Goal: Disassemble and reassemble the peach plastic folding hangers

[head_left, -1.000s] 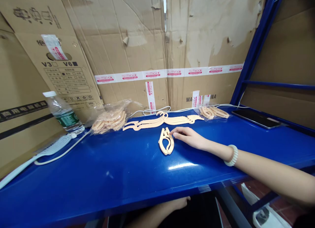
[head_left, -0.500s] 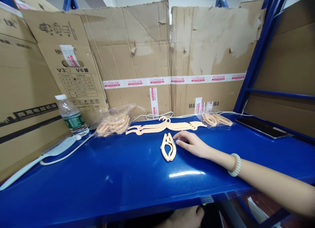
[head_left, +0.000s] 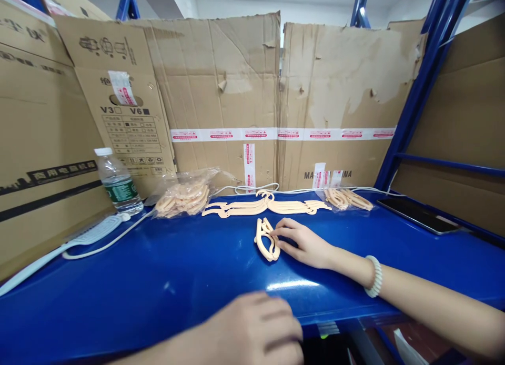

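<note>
A folded peach-coloured plastic hanger (head_left: 261, 246) lies on the blue table. My right hand (head_left: 305, 243) reaches in from the right, its thumb and fingers closed on the hanger's right side. In the foreground my left hand (head_left: 256, 331) is raised over the table's front edge, blurred, back up; its fingertips are hidden. Behind the folded hanger, several unfolded peach hangers (head_left: 248, 207) lie nested together, hooks toward the back. Clear plastic bags with more folded hangers (head_left: 183, 196) lie to their left, and another bag of folded hangers (head_left: 347, 198) is to their right.
A water bottle (head_left: 120, 183) and a pale blue long-handled brush (head_left: 92, 231) with a white cord occupy the left side. A dark tablet or phone (head_left: 420, 215) lies at the right. Cardboard sheets (head_left: 221, 107) wall off the back, between blue posts (head_left: 410, 112).
My left hand has risen from below the table edge into the foreground. My right fingers have moved onto the folded hanger, which has turned slightly. The view has shifted a little.
</note>
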`<state>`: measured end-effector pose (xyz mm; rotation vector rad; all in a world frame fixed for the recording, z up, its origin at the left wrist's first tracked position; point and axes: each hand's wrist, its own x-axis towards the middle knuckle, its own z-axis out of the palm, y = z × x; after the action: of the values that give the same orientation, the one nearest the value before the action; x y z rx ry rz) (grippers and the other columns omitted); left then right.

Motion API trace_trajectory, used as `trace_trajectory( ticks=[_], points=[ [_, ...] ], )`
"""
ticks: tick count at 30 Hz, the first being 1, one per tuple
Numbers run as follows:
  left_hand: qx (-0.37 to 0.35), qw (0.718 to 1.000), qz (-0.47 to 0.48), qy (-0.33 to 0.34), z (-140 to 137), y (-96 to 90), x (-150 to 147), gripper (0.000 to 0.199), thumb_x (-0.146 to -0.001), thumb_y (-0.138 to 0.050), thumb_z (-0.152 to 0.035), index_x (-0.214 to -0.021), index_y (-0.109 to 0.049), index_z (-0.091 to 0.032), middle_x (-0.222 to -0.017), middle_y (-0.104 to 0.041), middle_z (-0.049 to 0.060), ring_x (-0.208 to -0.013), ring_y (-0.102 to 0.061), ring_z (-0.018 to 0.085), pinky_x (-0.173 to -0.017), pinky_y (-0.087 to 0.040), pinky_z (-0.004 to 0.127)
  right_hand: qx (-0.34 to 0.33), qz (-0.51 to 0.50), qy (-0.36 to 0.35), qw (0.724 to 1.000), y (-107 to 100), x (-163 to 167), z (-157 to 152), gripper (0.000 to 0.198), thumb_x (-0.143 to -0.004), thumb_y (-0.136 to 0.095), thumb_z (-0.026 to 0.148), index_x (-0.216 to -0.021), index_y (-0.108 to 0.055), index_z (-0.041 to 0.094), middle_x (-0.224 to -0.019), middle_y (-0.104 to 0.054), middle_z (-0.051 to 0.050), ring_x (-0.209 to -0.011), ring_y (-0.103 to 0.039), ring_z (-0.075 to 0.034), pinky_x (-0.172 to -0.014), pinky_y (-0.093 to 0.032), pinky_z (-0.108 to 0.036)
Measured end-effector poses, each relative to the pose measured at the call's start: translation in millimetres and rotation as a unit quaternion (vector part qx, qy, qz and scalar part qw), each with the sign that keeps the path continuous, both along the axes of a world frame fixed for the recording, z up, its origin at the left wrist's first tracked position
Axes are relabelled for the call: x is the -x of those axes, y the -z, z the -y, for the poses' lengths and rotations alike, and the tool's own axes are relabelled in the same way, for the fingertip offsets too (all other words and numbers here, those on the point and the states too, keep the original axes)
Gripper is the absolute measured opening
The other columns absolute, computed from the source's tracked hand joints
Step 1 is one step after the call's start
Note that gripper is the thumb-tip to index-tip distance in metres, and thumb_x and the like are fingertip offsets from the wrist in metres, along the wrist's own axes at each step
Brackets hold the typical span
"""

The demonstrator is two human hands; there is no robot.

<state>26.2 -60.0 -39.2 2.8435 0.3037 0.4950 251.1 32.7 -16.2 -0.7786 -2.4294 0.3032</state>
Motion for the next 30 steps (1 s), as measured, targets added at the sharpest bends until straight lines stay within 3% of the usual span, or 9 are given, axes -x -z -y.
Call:
trace_trajectory(
  ticks=[3, 5, 11, 16, 22, 27, 30],
  points=[
    [-0.080, 0.988, -0.046, -0.120, -24.3, -49.2, 11.9, 0.033, -0.093, -0.039, -0.013, -0.117, -0.061, -0.021, -0.119, -0.063, 0.011, -0.107, -0.058, 0.028, -0.090, -0.047, 0.042, -0.001, -0.005, -0.006, 1.000, -0.5, 6.3, 0.1, 0.026, -0.097, -0.048, 0.026, -0.114, -0.066, 0.018, -0.105, -0.059, -0.010, -0.099, -0.057, -0.022, -0.092, -0.048, -0.036],
    [-0.075, 0.982, -0.058, -0.166, -41.9, -61.7, 17.2, 0.028, -0.092, -0.047, -0.022, -0.116, -0.062, -0.020, -0.121, -0.061, 0.011, -0.112, -0.055, 0.030, -0.094, -0.046, 0.043, 0.001, -0.009, -0.006, 1.000, -1.7, 9.3, 1.1, 0.027, -0.097, -0.048, 0.026, -0.116, -0.065, 0.018, -0.106, -0.061, -0.010, -0.100, -0.058, -0.021, -0.091, -0.049, -0.035],
    [-0.017, 0.991, -0.009, -0.135, -73.8, -46.1, 27.5, 0.037, -0.093, -0.053, -0.030, -0.130, -0.055, -0.030, -0.137, -0.052, 0.005, -0.124, -0.048, 0.028, -0.106, -0.038, 0.043, -0.019, -0.007, 0.038, 0.999, -4.8, -1.4, -8.3, 0.024, -0.098, -0.046, 0.027, -0.112, -0.065, 0.020, -0.105, -0.068, -0.008, -0.098, -0.061, -0.021, -0.087, -0.050, -0.035],
    [-0.004, 0.992, -0.005, -0.127, -79.2, -44.5, 33.8, 0.029, -0.095, -0.050, -0.027, -0.123, -0.059, -0.025, -0.131, -0.057, 0.007, -0.122, -0.050, 0.025, -0.106, -0.038, 0.040, -0.074, 0.024, 0.121, 0.990, -5.9, -36.0, -38.4, 0.022, -0.091, -0.051, 0.021, -0.107, -0.066, 0.016, -0.103, -0.066, -0.014, -0.098, -0.058, -0.029, -0.090, -0.045, -0.047],
    [0.022, 0.992, 0.008, -0.127, -77.7, -46.6, 37.3, 0.031, -0.094, -0.049, -0.022, -0.122, -0.059, -0.026, -0.134, -0.055, 0.006, -0.128, -0.046, 0.026, -0.109, -0.037, 0.042, -0.099, 0.071, 0.190, 0.974, 1.7, -68.2, -62.8, 0.024, -0.087, -0.053, 0.015, -0.106, -0.067, 0.015, -0.099, -0.066, -0.015, -0.094, -0.058, -0.030, -0.086, -0.047, -0.046],
    [0.074, 0.982, 0.058, -0.162, -82.9, -35.4, 37.6, 0.037, -0.094, -0.049, -0.022, -0.131, -0.052, -0.027, -0.141, -0.050, 0.006, -0.136, -0.040, 0.024, -0.114, -0.032, 0.043, -0.113, 0.093, 0.209, 0.967, 10.5, -68.2, -71.1, 0.024, -0.087, -0.056, 0.017, -0.110, -0.065, 0.016, -0.098, -0.064, -0.013, -0.093, -0.056, -0.029, -0.085, -0.047, -0.044],
    [0.099, 0.968, 0.116, -0.197, -89.2, -28.2, 37.3, 0.034, -0.095, -0.047, -0.023, -0.127, -0.054, -0.024, -0.136, -0.055, 0.007, -0.131, -0.045, 0.023, -0.112, -0.034, 0.042, -0.116, 0.093, 0.216, 0.965, 12.9, -66.5, -74.1, 0.021, -0.088, -0.056, 0.018, -0.107, -0.064, 0.015, -0.100, -0.062, -0.014, -0.094, -0.054, -0.029, -0.086, -0.046, -0.045]
  ],
)
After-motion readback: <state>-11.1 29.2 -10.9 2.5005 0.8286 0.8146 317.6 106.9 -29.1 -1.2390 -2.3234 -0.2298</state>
